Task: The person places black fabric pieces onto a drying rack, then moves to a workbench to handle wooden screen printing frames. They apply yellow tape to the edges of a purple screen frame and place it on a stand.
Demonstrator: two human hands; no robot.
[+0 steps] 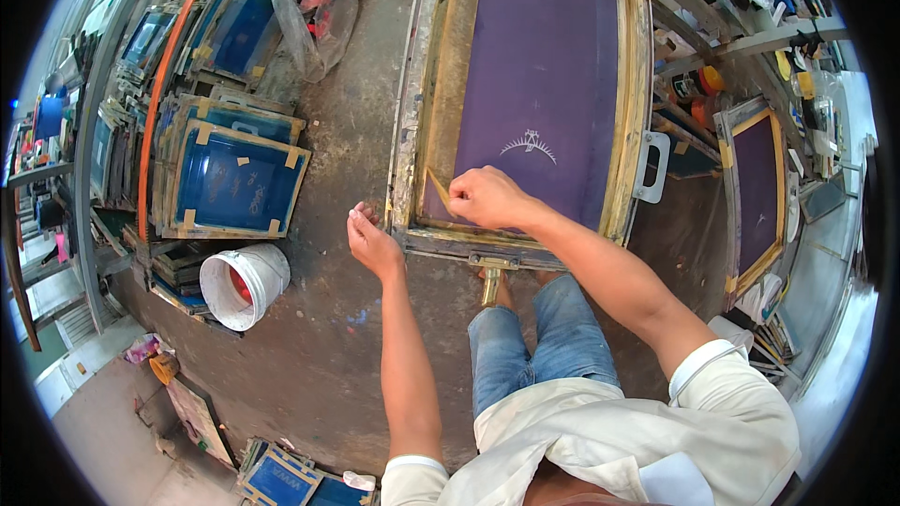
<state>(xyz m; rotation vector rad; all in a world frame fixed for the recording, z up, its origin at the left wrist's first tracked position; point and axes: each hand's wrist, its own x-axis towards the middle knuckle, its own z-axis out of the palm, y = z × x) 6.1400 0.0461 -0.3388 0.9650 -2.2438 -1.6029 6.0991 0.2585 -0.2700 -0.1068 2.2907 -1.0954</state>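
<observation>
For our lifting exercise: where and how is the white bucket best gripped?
Probably the bucket is best gripped by its rim, coming from the right: the round edge is exposed there, while frames sit close on its left.

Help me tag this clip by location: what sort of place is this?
Probably a screen-printing workshop. A large purple screen in a wooden-looking frame, bearing a pale design, lies under the person's right hand; blue framed screens are stacked at the left.
</observation>
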